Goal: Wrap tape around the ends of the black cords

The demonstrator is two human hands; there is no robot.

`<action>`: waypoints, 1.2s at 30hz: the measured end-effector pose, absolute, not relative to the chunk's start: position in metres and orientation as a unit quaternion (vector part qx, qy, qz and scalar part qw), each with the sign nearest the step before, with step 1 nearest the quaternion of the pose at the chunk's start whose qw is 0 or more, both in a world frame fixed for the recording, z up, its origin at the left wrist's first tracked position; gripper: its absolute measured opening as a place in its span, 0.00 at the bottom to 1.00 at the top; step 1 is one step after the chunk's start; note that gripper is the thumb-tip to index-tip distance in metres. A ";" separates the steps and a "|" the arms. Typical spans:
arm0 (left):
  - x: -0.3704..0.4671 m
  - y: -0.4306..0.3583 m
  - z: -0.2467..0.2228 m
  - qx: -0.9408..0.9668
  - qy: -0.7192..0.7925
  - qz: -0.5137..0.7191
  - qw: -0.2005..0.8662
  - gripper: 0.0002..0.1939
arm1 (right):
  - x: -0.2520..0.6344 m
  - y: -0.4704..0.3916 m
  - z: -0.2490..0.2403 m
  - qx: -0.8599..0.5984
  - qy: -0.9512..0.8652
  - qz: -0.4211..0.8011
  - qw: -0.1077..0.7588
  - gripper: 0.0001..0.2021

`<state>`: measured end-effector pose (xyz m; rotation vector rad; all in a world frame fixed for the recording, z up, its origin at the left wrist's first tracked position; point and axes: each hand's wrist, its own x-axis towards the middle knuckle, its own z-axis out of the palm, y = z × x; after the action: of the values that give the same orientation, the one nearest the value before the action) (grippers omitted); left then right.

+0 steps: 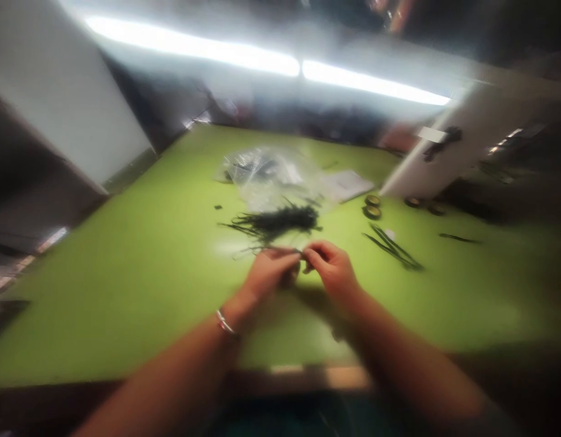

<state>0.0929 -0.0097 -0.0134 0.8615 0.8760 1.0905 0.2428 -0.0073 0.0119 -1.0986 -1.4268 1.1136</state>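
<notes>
Both hands meet at the middle of the green table, just in front of a pile of thin black strips (285, 220). My left hand (274, 270), with a bracelet at the wrist, is closed in a pinch on a small dark piece (299, 252). My right hand (330, 264) pinches at the same piece from the other side, thumb and forefinger together. The piece is mostly hidden by the fingertips and blurred. Behind the pile lies a clear plastic bag (266, 173) with dark items inside.
On the green table (125, 273), right of my hands, lie black strips (394, 247), rolls of tape (372, 212) and a single strip (460, 238). A white sheet (348, 184) lies near the upright white panel (444, 145). Another panel (98, 103) stands at left.
</notes>
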 end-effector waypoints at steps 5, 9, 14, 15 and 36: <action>0.093 -0.013 -0.006 0.386 0.379 0.488 0.685 0.12 | 0.243 -0.009 0.014 -0.467 -0.582 0.456 0.485 0.09; 0.093 -0.013 -0.001 0.378 0.406 0.496 0.668 0.18 | 0.244 -0.007 0.012 -0.470 -0.586 0.460 0.473 0.12; 0.095 -0.011 -0.001 0.335 0.438 0.515 0.656 0.14 | 0.256 0.003 0.009 -0.465 -0.541 0.518 0.472 0.18; 0.095 -0.011 0.000 0.329 0.441 0.519 0.654 0.13 | 0.259 0.004 0.009 -0.467 -0.534 0.512 0.485 0.18; 0.098 -0.015 0.001 0.365 0.433 0.488 0.664 0.12 | 0.251 -0.006 0.019 -0.492 -0.635 0.317 0.504 0.08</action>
<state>0.0982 -0.0146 0.0012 0.8245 0.9782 1.1019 0.2510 -0.0062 0.0185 -1.1881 -1.5328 0.7663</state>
